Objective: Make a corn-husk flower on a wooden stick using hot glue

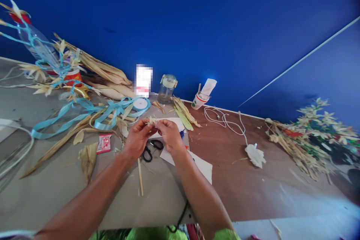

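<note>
My left hand [138, 137] and my right hand [169, 135] meet above the table, both pinching a small pale piece of dried corn husk [152, 120] between their fingertips. Black-handled scissors [149, 150] lie on the table just below the hands, next to white paper sheets [201, 165]. A thin wooden stick [140, 175] lies under my left wrist.
Light blue ribbon [84, 114] and its spool [140, 104] spread at left among dried husks [104, 69]. A glass jar [167, 89], a paper cup [199, 100], a white cable [225, 120], a red packet [104, 143] and husk flowers [317, 131] surround the spot.
</note>
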`<state>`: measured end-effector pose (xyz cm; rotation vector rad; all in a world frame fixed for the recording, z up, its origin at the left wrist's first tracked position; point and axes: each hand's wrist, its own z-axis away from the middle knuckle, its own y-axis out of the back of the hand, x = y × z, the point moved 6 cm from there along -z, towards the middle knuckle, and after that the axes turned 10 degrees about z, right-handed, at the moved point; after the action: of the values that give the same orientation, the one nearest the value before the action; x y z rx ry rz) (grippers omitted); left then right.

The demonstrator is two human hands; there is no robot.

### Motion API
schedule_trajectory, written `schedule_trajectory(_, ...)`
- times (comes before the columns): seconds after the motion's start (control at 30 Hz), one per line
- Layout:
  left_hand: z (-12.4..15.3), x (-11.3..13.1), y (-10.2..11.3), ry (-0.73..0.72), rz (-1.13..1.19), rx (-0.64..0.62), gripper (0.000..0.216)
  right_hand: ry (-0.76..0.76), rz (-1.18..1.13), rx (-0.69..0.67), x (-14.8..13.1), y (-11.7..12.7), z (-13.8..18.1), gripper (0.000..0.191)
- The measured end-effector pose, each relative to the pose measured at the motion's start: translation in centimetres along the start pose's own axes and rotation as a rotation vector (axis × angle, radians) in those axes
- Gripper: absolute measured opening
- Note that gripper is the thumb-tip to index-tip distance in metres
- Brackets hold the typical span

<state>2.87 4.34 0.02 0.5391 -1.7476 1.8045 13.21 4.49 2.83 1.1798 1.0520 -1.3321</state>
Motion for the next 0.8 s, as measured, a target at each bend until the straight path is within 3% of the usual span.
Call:
schedule_trajectory(0.13,-0.1,-0.2,0.2,0.042,0.066,-0.002,0.018,-0.138,-0.220,-0.067,0.9,-0.7,0.0,0.016)
schedule_trajectory(0.37,-0.2,-0.1,0.2,0.036,0.132,-0.017,0.016,-0.164,-0.335,-0.097,1.3,-1.3,-0.1,0.015)
schedule_trajectory(0.8,-0.1,0.4,0.4,0.100,0.199,0.035,0.018,-0.111,-0.304,0.048,0.8,0.3,-0.5,0.020)
